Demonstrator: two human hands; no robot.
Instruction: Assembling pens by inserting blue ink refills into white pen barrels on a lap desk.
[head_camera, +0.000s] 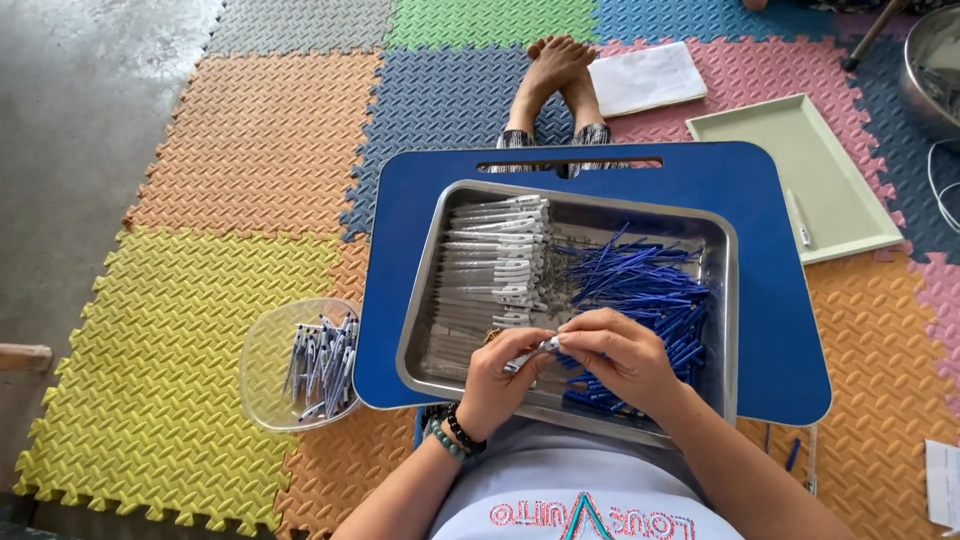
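Observation:
My left hand and my right hand meet over the near edge of a metal tray. Together they pinch one white pen barrel between their fingertips. The tray rests on a blue lap desk. Inside it, white pen barrels lie stacked in rows on the left. A loose pile of blue refills fills the right side, partly hidden under my right hand. A beaded bracelet circles my left wrist.
A clear plastic bowl with several assembled pens sits on the foam mats to my left. A pale green tray holding one pen, a white paper and a metal basin lie far right. My bare feet stretch ahead.

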